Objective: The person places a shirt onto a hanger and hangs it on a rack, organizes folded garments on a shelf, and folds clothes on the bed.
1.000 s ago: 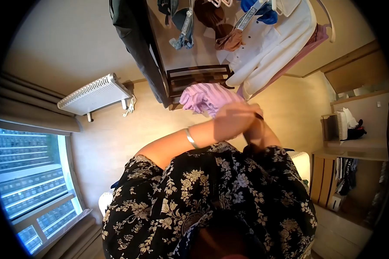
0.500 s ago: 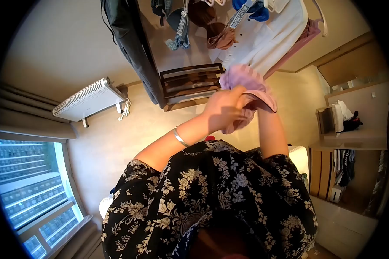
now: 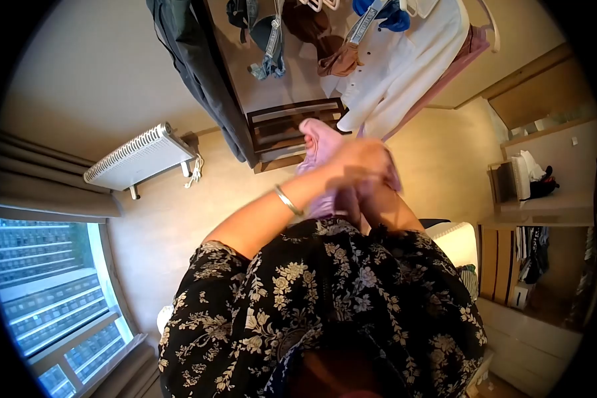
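Note:
A pink-and-purple striped garment (image 3: 322,205) hangs bunched below and between my forearms. My left hand (image 3: 371,162), blurred by motion, grips part of the cloth at the right; a silver bangle is on that wrist. Beneath it my right forearm crosses toward the left. My right hand (image 3: 320,136) shows at the upper left of the crossing, its fingers curled against the garment. Some of the cloth is hidden behind both arms.
Above stands a dark rack (image 3: 295,129) hung with bras, a white shirt (image 3: 404,79) and dark trousers (image 3: 202,86). A white heater (image 3: 136,159) is at the left. Shelves with clothes (image 3: 530,255) stand at the right.
The garment has turned and dropped from its raised position half a second ago. My right hand has moved left, and my left hand has shifted right across my right forearm.

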The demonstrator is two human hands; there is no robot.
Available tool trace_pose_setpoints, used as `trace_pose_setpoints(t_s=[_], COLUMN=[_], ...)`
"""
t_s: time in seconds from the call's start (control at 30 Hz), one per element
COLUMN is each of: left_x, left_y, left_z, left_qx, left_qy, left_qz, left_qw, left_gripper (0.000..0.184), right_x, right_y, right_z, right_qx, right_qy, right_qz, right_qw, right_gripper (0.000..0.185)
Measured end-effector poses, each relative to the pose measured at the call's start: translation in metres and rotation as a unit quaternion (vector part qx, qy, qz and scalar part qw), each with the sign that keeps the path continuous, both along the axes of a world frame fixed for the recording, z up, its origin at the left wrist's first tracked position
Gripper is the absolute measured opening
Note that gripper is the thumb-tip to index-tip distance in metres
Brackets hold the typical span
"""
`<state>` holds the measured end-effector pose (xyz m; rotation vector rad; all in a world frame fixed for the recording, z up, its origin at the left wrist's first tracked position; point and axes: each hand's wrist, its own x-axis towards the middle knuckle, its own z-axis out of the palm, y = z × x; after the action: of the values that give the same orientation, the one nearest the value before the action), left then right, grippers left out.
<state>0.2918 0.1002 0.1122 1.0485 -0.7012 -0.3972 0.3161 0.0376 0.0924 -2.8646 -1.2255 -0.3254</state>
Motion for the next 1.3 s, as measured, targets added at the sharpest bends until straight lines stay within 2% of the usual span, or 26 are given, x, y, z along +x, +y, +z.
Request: trace_pose_setpoints(t_s=[0.07, 0.13, 0.2, 0.27, 0.3, 0.37, 0.4, 0.43, 0.47, 0.5, 0.53, 0.57, 0.6, 0.63, 0.67, 0.7, 0.77, 0.83, 0.9, 0.97, 1.03, 1.07, 1.1, 1.2, 1.27, 1.3], left_x=[0.020, 0.040, 0.033, 0.031, 0.024, 0.008, 0.007, 0.010, 0.010, 0.013, 0.013, 0.015, 0.012, 0.022, 0.032, 0.032, 0.031, 0.037, 0.042, 0.041, 0.026, 0.018, 0.007, -0.022, -0.022, -0.025], left_y=[0.051, 0.090, 0.118, 0.128, 0.126, 0.114, 0.109, 0.099, 0.090, 0.089, 0.090, 0.099, 0.108, 0.119, 0.125, 0.125, 0.119, 0.110, 0.099, 0.087, 0.075, 0.065, 0.053, 0.024, 0.026, 0.034], left_z=[0.026, 0.011, 0.020, 0.000, -0.005, -0.004, 0.004, -0.016, -0.021, -0.026, -0.006, 0.018, 0.032, 0.022, 0.013, 0.023, 0.054, 0.057, 0.057, 0.049, 0.063, 0.058, 0.057, 0.056, 0.048, 0.079], left_qx=[0.299, 0.229, 0.041, 0.039, 0.087, 0.157, 0.268, 0.335, 0.400, 0.406, 0.411, 0.396, 0.346, 0.222, 0.093, 0.092, 0.044, 0.033, 0.031, 0.016, -0.022, 0.025, 0.084, 0.100, 0.276, 0.367], left_qy=[0.089, 0.230, 0.360, 0.368, 0.266, 0.134, 0.029, 0.022, 0.014, 0.047, 0.080, 0.153, 0.101, 0.193, 0.279, 0.279, 0.226, 0.268, 0.334, 0.360, 0.388, 0.396, 0.391, 0.424, 0.213, 0.214], left_qz=[0.173, 0.198, 0.097, 0.049, 0.018, -0.051, -0.084, -0.057, -0.027, -0.003, 0.022, -0.001, 0.067, 0.013, -0.042, -0.039, 0.012, -0.002, -0.030, -0.072, -0.219, -0.131, -0.122, -0.127, -0.262, -0.196], left_qw=[0.934, 0.925, 0.927, 0.928, 0.960, 0.977, 0.959, 0.940, 0.916, 0.913, 0.908, 0.905, 0.930, 0.956, 0.955, 0.955, 0.973, 0.963, 0.942, 0.930, 0.895, 0.909, 0.909, 0.891, 0.900, 0.884], left_gripper=[0.018, 0.023, 0.028, 0.040, 0.048, 0.072, 0.068, 0.066, 0.064, 0.061, 0.059, 0.052, 0.044, 0.039, 0.035, 0.035, 0.029, 0.028, 0.027, 0.028, 0.026, 0.025, 0.024, 0.026, 0.030, 0.031], right_x=[-0.018, -0.029, -0.038, -0.044, -0.030, -0.026, -0.021, 0.019, 0.009, -0.004, -0.012, 0.031, 0.042, 0.048, 0.057, 0.064, 0.038, 0.006, -0.021, -0.066, -0.065, -0.064, -0.061, -0.052, -0.046, -0.044], right_y=[-0.003, -0.006, -0.002, 0.000, -0.022, 0.004, 0.012, -0.027, -0.021, -0.013, -0.008, -0.035, -0.064, -0.094, -0.131, -0.157, -0.162, -0.123, -0.090, -0.037, -0.005, 0.007, 0.009, 0.000, -0.015, -0.023], right_z=[0.016, 0.044, 0.100, 0.171, 0.122, 0.169, 0.186, 0.120, 0.136, 0.152, 0.164, 0.136, 0.134, 0.133, 0.112, 0.086, 0.065, 0.040, -0.016, 0.007, -0.010, -0.008, -0.003, 0.010, 0.016, 0.017], right_qx=[-0.042, -0.090, -0.101, 0.058, 0.093, -0.002, -0.095, 0.302, 0.302, 0.518, 0.693, 0.727, 0.691, 0.650, 0.670, 0.688, 0.726, 0.727, 0.708, 0.592, 0.717, 0.787, 0.778, 0.668, 0.566, 0.517], right_qy=[-0.074, -0.161, -0.190, 0.212, 0.032, 0.085, 0.137, 0.283, 0.280, 0.387, 0.461, 0.545, 0.544, 0.541, 0.510, 0.481, 0.244, 0.059, -0.011, 0.204, 0.377, 0.416, 0.454, 0.560, 0.598, 0.599], right_qz=[0.059, 0.106, 0.120, 0.109, 0.035, -0.060, -0.147, 0.024, 0.020, 0.003, -0.011, -0.057, -0.078, -0.098, -0.127, -0.154, -0.395, -0.456, -0.322, -0.247, -0.201, -0.156, -0.136, -0.099, -0.077, -0.078], right_qw=[0.995, 0.977, 0.969, 0.969, 0.995, 0.995, 0.975, 0.910, 0.911, 0.763, 0.554, 0.414, 0.471, 0.524, 0.524, 0.521, 0.508, 0.510, 0.628, 0.739, 0.551, 0.429, 0.413, 0.480, 0.562, 0.607], right_gripper=[0.038, 0.041, 0.043, 0.036, 0.025, 0.023, 0.021, 0.022, 0.022, 0.022, 0.021, 0.021, 0.028, 0.035, 0.035, 0.034, 0.030, 0.030, 0.024, 0.024, 0.023, 0.024, 0.025, 0.027, 0.029, 0.029])
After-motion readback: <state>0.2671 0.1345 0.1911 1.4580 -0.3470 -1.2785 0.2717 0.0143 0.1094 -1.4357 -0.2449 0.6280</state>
